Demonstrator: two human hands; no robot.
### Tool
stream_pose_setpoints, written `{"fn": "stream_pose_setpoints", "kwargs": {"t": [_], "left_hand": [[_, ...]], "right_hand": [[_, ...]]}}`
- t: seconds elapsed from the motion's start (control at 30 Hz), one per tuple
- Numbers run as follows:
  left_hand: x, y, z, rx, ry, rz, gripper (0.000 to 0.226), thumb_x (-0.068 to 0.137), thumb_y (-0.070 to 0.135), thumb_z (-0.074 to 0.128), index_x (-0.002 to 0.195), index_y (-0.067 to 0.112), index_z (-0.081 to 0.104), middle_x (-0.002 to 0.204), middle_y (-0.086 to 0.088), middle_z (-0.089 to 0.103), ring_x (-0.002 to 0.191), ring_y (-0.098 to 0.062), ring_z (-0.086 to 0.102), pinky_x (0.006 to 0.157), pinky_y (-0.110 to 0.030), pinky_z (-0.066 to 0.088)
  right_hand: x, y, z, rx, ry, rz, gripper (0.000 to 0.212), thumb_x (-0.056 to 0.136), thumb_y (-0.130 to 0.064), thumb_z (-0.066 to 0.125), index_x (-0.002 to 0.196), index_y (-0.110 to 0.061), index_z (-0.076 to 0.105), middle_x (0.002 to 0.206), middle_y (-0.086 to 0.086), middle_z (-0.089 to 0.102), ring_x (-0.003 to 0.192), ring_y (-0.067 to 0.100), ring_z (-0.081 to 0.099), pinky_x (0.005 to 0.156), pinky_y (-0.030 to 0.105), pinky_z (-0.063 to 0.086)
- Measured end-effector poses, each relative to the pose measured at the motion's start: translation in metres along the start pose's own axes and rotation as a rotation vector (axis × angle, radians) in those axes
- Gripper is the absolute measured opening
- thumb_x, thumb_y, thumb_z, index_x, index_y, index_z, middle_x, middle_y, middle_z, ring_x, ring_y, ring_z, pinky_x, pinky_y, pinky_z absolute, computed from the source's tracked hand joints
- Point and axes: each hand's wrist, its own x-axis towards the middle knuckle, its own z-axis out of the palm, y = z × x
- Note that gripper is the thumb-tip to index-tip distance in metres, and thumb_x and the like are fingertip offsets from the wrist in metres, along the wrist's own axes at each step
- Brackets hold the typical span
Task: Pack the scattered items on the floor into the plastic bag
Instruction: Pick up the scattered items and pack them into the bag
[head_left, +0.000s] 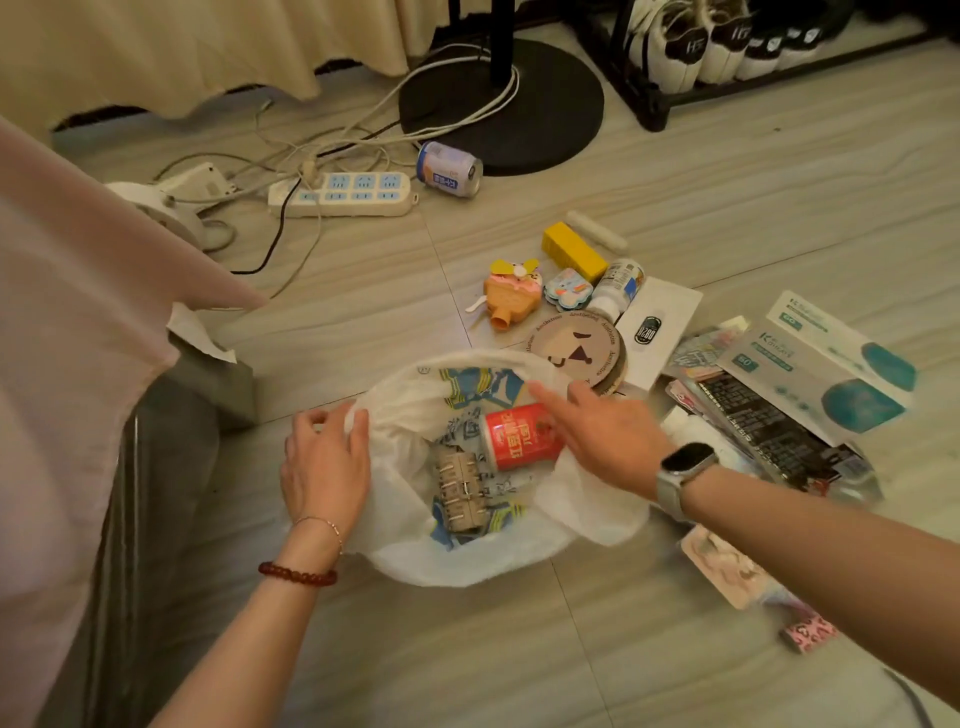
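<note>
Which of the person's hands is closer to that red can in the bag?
Right. The right hand hovers open just beside the red can, fingers over its top edge. The left hand grips the plastic bag rim, farther off.

You are in a home, apparently a bedroom: around the black fan base (501, 104) lie a power strip (345, 195) to its left, a shoe rack (727, 57) with sneakers to its right, cream bed skirting (182, 52) behind.
</note>
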Motion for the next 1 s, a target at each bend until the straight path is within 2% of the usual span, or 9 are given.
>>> {"fn": "stream_pose_setpoints", "kwargs": {"t": [0.1,0.27,0.37,0.47,0.57,0.73,0.83,0.9,1.0], "left_hand": [[0.001,0.001,0.009,0.14,-0.042,0.042,0.044,0.095,0.032,0.037,0.138,0.023,0.034,0.146,-0.013,0.028,0.13,-0.033,0.028,0.103,-0.05,0.026],[-0.005,0.033,0.014,0.288,0.131,0.515,0.052,0.089,0.037,0.033,0.137,0.017,0.034,0.146,-0.011,0.035,0.136,-0.03,0.025,0.108,-0.049,0.009],[-0.007,0.047,0.034,0.418,-0.13,0.593,0.062,0.09,0.048,0.016,0.144,0.017,0.015,0.151,-0.003,0.02,0.139,-0.027,0.02,0.11,-0.051,0.008],[0.002,0.026,0.056,0.402,-0.465,0.417,0.059,0.09,0.056,0.002,0.141,0.029,-0.014,0.153,0.007,-0.009,0.142,-0.016,-0.003,0.114,-0.05,0.003],[0.0,0.007,0.055,0.403,-0.554,0.363,0.058,0.091,0.054,0.003,0.144,0.032,-0.004,0.155,0.007,0.002,0.142,-0.015,0.001,0.114,-0.05,-0.002],[0.008,0.026,0.038,0.157,-0.164,0.411,0.063,0.085,0.05,0.015,0.116,0.017,0.058,0.118,-0.01,0.057,0.115,-0.028,0.046,0.106,-0.049,0.023],[0.028,0.055,0.032,0.109,-0.018,0.516,0.049,0.084,0.044,0.032,0.109,0.011,0.059,0.11,-0.013,0.055,0.106,-0.03,0.048,0.091,-0.045,0.036],[0.045,0.077,0.034,0.1,-0.013,0.564,0.043,0.086,0.039,0.042,0.116,0.01,0.054,0.117,-0.014,0.052,0.111,-0.031,0.046,0.091,-0.045,0.037],[0.076,0.108,0.053,0.153,-0.134,0.573,0.05,0.089,0.033,0.05,0.134,0.014,0.039,0.142,-0.013,0.035,0.129,-0.03,0.033,0.1,-0.046,0.033]], "right_hand": [[-0.002,0.003,0.016,-0.012,-0.101,-0.004,0.055,0.097,-0.041,0.024,0.145,-0.019,0.007,0.119,0.007,0.043,0.092,0.02,0.051,0.066,0.029,0.042],[0.007,0.015,0.017,-0.152,0.18,-0.037,0.062,0.088,-0.047,0.032,0.137,-0.009,0.032,0.119,0.013,0.056,0.104,0.029,0.056,0.081,0.038,0.048],[0.011,0.021,0.029,0.078,-0.031,-0.057,0.062,0.095,-0.042,0.032,0.145,-0.011,0.012,0.148,0.012,0.029,0.134,0.027,0.03,0.11,0.04,0.026],[0.009,0.019,0.033,0.191,-0.145,-0.143,0.054,0.097,-0.034,0.03,0.143,-0.009,0.016,0.148,0.011,0.026,0.135,0.024,0.026,0.112,0.032,0.021],[0.007,0.016,0.028,0.285,-0.2,-0.179,0.049,0.098,-0.032,0.029,0.142,-0.013,0.023,0.147,0.008,0.031,0.133,0.02,0.03,0.109,0.033,0.028],[0.014,0.021,0.021,0.393,0.071,-0.127,0.048,0.095,-0.038,0.024,0.133,-0.016,0.041,0.137,0.006,0.045,0.124,0.019,0.042,0.101,0.027,0.029],[0.032,0.054,0.02,0.286,0.239,-0.039,0.04,0.09,-0.022,0.04,0.128,-0.01,0.047,0.13,0.013,0.051,0.121,0.028,0.047,0.103,0.043,0.039],[0.04,0.079,0.023,0.081,0.103,-0.054,0.05,0.087,-0.024,0.047,0.135,-0.014,0.038,0.139,0.013,0.042,0.132,0.031,0.034,0.108,0.053,0.029],[0.045,0.098,0.029,-0.13,-0.102,-0.051,0.063,0.087,-0.028,0.053,0.143,-0.024,0.023,0.151,0.011,0.022,0.142,0.028,0.014,0.114,0.05,0.006]]}}
